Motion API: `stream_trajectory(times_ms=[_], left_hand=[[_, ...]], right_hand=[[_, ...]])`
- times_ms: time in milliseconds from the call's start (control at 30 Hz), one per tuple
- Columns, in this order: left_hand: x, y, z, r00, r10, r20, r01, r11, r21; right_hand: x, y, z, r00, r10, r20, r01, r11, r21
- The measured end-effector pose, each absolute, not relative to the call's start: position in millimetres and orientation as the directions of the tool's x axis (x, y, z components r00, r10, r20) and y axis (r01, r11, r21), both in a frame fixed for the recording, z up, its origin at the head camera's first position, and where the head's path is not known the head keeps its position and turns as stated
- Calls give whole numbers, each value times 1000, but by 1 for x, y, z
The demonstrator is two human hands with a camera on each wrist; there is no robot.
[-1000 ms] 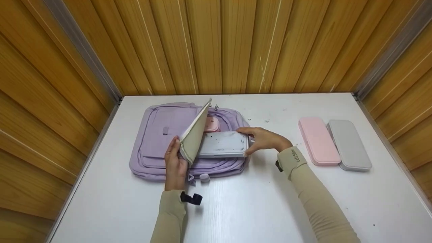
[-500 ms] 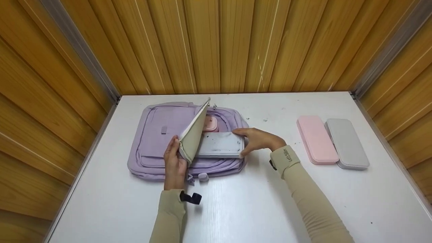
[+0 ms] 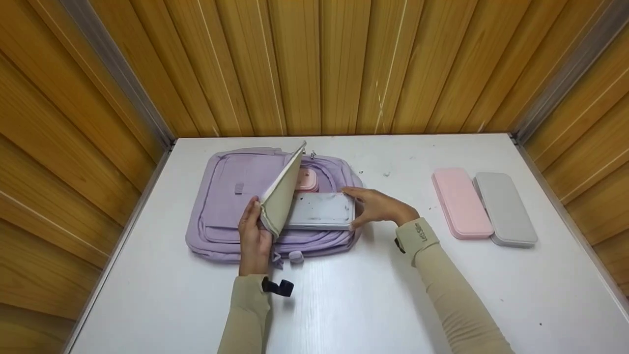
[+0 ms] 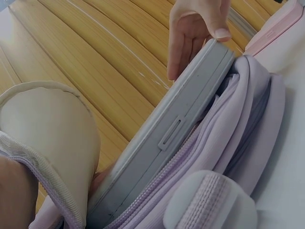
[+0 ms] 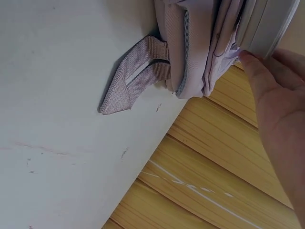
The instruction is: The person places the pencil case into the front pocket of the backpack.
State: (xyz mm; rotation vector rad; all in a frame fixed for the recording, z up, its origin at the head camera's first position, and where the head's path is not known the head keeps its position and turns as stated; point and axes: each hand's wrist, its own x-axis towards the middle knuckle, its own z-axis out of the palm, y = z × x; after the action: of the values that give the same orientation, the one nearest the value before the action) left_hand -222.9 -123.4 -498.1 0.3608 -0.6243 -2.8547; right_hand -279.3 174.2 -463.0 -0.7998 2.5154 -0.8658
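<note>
Grey case (image 3: 322, 210), head view: apparently partway into a lilac backpack (image 3: 221, 201), packing or unpacking unclear; next move presumably a steady slide, flap (image 3: 282, 204) held clear. Lies between the left hand (image 3: 255, 241), gripping the flap, and the right hand (image 3: 379, 204), gripping the case's end. Left wrist view: beside the zip (image 4: 157, 176). Right wrist view: fingers (image 5: 258, 75) against the case's end.

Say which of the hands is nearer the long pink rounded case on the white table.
The right hand, gripping the pale rectangular box left of the pink case; the left hand is farther left, holding the cream-lined fabric flap.
</note>
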Motion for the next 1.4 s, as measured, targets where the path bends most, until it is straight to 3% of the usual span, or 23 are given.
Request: stream_trajectory(times_ms=[267,1233,1400], left_hand=[[-223,-123,-498,-948,-246,-202,141,-894,426],[-224,-120,-497,-953,-236,-188,130,-883,451],[-224,-120,-496,-949,-244,-202,126,-875,467]], right_hand=[[-277,189,-463,-802,-578,-149,-307,614,-728],[-278,158,-466,-811,-568,-141,-377,692,-615],[-279,152,-467,-791,-604,-101,-440,675,-593]])
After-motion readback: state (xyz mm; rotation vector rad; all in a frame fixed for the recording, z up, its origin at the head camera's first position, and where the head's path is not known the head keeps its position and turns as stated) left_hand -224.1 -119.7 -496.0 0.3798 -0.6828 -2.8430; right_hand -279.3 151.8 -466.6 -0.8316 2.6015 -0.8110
